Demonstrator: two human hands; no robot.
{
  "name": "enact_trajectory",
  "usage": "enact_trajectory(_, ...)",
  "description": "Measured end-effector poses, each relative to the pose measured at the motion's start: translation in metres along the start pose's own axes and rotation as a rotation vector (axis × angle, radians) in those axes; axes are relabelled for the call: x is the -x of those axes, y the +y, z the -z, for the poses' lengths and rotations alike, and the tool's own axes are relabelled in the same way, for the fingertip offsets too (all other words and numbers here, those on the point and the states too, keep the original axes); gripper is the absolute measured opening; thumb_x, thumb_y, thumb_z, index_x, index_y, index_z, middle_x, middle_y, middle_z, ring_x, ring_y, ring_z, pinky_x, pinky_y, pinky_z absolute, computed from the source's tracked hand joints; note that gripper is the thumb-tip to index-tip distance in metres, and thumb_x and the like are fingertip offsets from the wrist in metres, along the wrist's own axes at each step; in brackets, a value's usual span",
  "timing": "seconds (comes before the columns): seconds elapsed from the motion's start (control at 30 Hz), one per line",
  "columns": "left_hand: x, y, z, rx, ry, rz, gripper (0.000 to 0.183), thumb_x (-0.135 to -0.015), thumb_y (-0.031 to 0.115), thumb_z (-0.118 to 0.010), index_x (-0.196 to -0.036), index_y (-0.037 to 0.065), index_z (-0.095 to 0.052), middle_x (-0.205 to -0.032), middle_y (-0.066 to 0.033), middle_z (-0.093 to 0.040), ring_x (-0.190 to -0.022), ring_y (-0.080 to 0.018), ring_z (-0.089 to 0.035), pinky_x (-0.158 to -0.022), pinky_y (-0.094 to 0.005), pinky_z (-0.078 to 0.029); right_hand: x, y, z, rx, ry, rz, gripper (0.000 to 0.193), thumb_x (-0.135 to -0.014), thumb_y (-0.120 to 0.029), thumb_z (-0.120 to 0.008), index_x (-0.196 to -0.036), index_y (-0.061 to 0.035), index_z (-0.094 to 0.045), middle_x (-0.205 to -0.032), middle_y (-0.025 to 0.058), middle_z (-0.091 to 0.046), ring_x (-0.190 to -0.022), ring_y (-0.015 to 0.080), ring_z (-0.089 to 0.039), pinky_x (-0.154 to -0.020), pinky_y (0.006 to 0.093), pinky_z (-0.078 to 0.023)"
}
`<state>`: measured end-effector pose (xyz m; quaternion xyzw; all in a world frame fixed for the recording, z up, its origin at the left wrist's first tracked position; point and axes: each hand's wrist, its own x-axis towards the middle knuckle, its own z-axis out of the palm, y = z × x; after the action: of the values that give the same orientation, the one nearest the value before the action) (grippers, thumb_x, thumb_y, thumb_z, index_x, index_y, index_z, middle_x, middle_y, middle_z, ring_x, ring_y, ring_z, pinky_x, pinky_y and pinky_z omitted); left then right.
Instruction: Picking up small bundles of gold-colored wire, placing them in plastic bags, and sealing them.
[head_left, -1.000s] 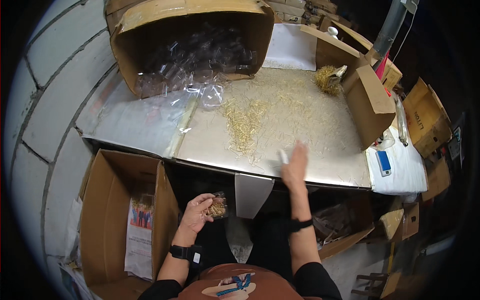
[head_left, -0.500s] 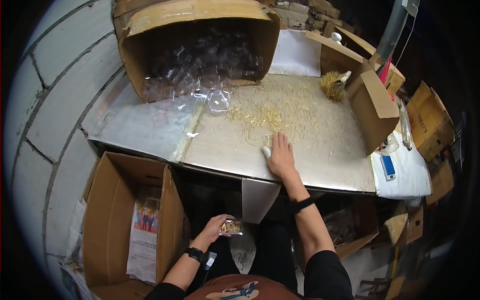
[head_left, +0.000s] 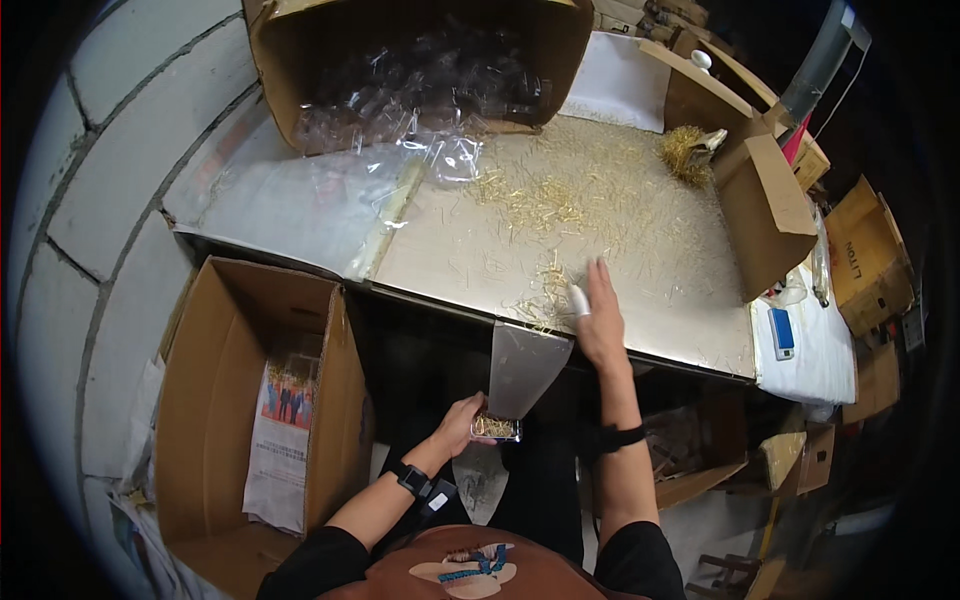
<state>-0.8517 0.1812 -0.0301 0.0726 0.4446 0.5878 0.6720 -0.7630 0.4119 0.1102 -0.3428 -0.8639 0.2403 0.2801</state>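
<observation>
My left hand (head_left: pixel 461 425) is closed round a small clear plastic box (head_left: pixel 497 429) with gold-coloured, pin-like pieces inside. It is held below the table edge, close under a grey chute-like flap (head_left: pixel 528 372) that slopes down from the edge. My right hand (head_left: pixel 602 325) is at the front of the metal tabletop (head_left: pixel 430 270), fingers stretched out, with a white covering on the thumb. Left of it a small heap of thin gold pieces (head_left: pixel 550 290) trails to the top of the flap. More gold pieces (head_left: pixel 540 203) lie scattered farther back. Their exact kind is too small to tell.
A tipped carton (head_left: pixel 275 85) full of clear plastic boxes (head_left: pixel 420 90) stands at the back left. A bristly gold bundle (head_left: pixel 686 155) sits by a cardboard partition (head_left: pixel 770 205). A blue-and-white device (head_left: pixel 781 333) lies at right. Below left, an open carton (head_left: pixel 215 400) holds newspaper (head_left: pixel 280 450).
My right hand has moved right and toward the table's front edge, and some gold pieces now lie near the flap. My left hand has brought the box right and up, under the flap.
</observation>
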Motion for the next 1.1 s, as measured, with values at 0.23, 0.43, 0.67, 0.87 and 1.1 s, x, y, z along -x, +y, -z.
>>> enact_trajectory(0.23,0.002,-0.002,-0.003,0.071,0.065,-0.031,0.038,-0.1,0.035,-0.035,-0.113,0.003,-0.051,-0.099,-0.0102,-0.063,-0.078,-0.0204,-0.067,-0.057,-0.0344,-0.059,0.042,-0.071,-0.05,0.417,-0.152,0.145,0.055,-0.089,-0.027,-0.054,-0.129,0.0093,-0.041,-0.14,0.0268,-0.035,-0.134,0.039,-0.029,-0.108,0.0458,-0.026)
enact_trajectory(0.43,0.001,-0.009,-0.01,-0.038,-0.01,-0.002,0.04,-0.1,0.033,-0.033,-0.12,0.002,-0.05,-0.102,-0.0105,-0.064,-0.08,-0.0192,-0.067,-0.055,-0.0313,-0.058,0.013,-0.034,-0.018,0.263,-0.036,0.144,0.041,-0.088,-0.016,-0.054,-0.122,0.0047,-0.048,-0.131,0.0224,-0.046,-0.126,0.0383,-0.039,-0.105,0.0465,-0.031)
enact_trajectory(0.67,0.001,-0.016,-0.003,0.004,0.0,-0.013,0.043,-0.099,0.035,-0.033,-0.118,0.0,-0.051,-0.099,-0.0099,-0.065,-0.079,-0.0185,-0.067,-0.054,-0.0297,-0.057,0.068,-0.072,-0.006,0.181,-0.119,0.14,0.044,-0.087,-0.009,-0.056,-0.128,0.0044,-0.045,-0.135,0.0232,-0.043,-0.129,0.0365,-0.038,-0.106,0.0401,-0.033)
enact_trajectory(0.87,-0.001,-0.011,-0.001,0.063,-0.028,-0.026,0.046,-0.099,0.038,-0.035,-0.118,0.0,-0.051,-0.103,-0.0141,-0.065,-0.078,-0.0202,-0.068,-0.054,-0.0291,-0.058,0.113,-0.082,0.031,-0.045,-0.09,0.16,0.044,-0.08,0.005,-0.056,-0.124,-0.0012,-0.05,-0.122,0.0216,-0.054,-0.117,0.0364,-0.051,-0.098,0.0398,-0.042)
enact_trajectory(1.1,0.013,-0.027,0.012,0.028,0.027,0.041,0.046,-0.099,0.039,-0.034,-0.112,0.0,-0.057,-0.099,-0.0117,-0.066,-0.077,-0.0173,-0.068,-0.051,-0.0258,-0.057,0.161,-0.045,0.04,-0.12,-0.213,-0.018,0.032,-0.08,0.005,-0.057,-0.111,-0.0007,-0.059,-0.109,0.0196,-0.062,-0.101,0.036,-0.06,-0.086,0.0385,-0.049)
